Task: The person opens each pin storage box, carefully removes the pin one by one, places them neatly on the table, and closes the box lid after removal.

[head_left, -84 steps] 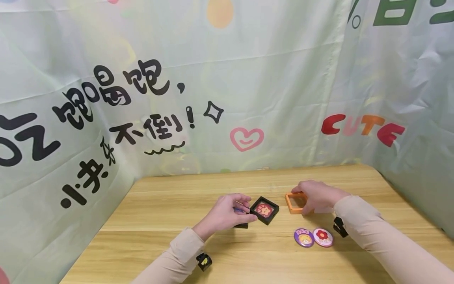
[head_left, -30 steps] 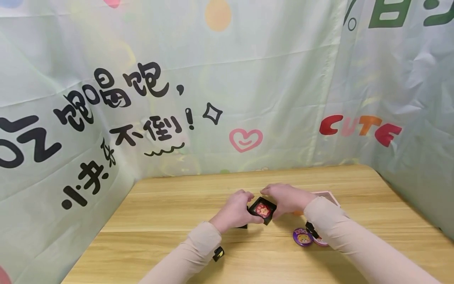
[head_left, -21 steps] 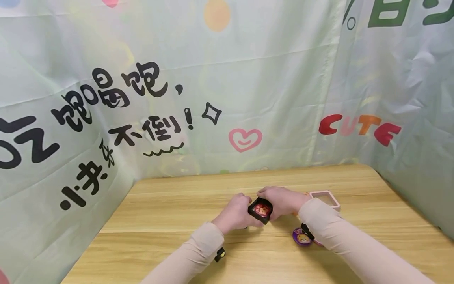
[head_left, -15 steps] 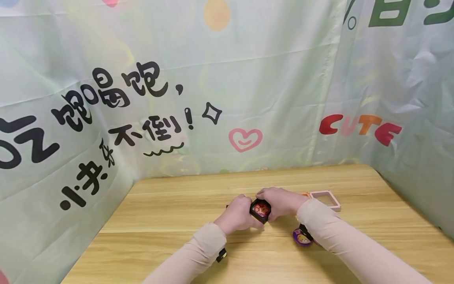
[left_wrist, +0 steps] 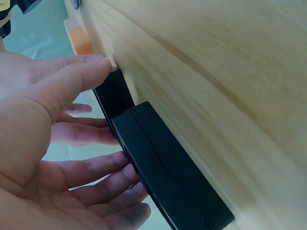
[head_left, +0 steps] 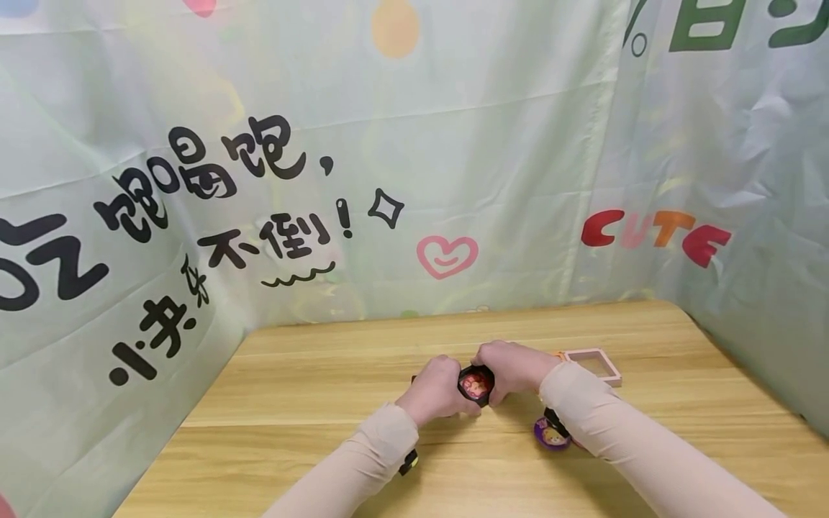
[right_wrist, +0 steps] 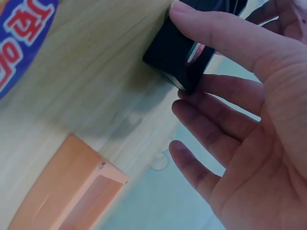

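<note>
A square black display frame (right_wrist: 168,45) with a red round badge (head_left: 476,384) in it sits between both hands near the middle of the table. My left hand (head_left: 439,388) grips its left side, with the thumb (left_wrist: 98,72) on the near edge and fingers behind. From the right, my right hand (head_left: 514,365) pinches the frame, its thumb along one side and a finger at the opposite side; its lower fingers spread loosely. A second black frame (left_wrist: 170,167) lies beside the left fingers, mostly hidden by that hand in the head view.
Behind the right wrist lie a pink frame (head_left: 614,377) and an orange frame (right_wrist: 62,187), the latter mostly covered in the head view. A purple badge (head_left: 547,436) lies under the right wrist, overlapping the view of another badge. Printed cloth (head_left: 518,180) encloses the wooden table (head_left: 272,403).
My right hand has left the orange frame and moved left to the black one. My left hand has shifted right and grips it too. The black frame has turned slightly between them.
</note>
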The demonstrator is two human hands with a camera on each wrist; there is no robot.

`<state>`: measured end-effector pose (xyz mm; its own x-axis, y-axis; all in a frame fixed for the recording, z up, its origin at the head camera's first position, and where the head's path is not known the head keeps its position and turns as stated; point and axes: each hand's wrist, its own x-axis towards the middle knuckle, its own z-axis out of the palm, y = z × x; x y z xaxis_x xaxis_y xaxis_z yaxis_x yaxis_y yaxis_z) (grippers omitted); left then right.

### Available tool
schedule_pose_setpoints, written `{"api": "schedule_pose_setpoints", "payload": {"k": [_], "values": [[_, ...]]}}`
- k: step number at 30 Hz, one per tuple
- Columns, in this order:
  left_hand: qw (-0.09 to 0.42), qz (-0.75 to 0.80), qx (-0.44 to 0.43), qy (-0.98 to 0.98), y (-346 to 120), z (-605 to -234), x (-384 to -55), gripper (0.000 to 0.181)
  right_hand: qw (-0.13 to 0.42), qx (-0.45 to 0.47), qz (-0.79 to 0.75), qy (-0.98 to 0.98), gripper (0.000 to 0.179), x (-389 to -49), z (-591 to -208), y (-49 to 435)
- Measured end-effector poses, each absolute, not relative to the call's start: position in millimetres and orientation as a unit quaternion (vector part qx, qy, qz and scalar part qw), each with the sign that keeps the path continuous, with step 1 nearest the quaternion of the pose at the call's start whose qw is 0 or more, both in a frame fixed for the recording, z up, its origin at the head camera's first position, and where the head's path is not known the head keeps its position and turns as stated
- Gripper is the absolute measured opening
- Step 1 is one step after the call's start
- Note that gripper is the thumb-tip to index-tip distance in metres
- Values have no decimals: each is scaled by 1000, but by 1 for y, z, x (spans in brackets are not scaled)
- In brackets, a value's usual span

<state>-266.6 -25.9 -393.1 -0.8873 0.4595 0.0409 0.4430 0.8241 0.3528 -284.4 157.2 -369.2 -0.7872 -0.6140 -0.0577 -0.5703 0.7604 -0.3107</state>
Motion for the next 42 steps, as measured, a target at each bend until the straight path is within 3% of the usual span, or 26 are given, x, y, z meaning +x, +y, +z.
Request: {"api": "schedule_pose_setpoints", "payload": {"k": [25, 42], "values": [[15, 187, 285, 940, -27, -391, -275, 31, 70, -271, -121, 952, 35, -283, -365, 153], [45, 169, 309, 935, -28, -390, -281, 34, 76, -249, -93, 961, 42, -279, -361, 148]]}}
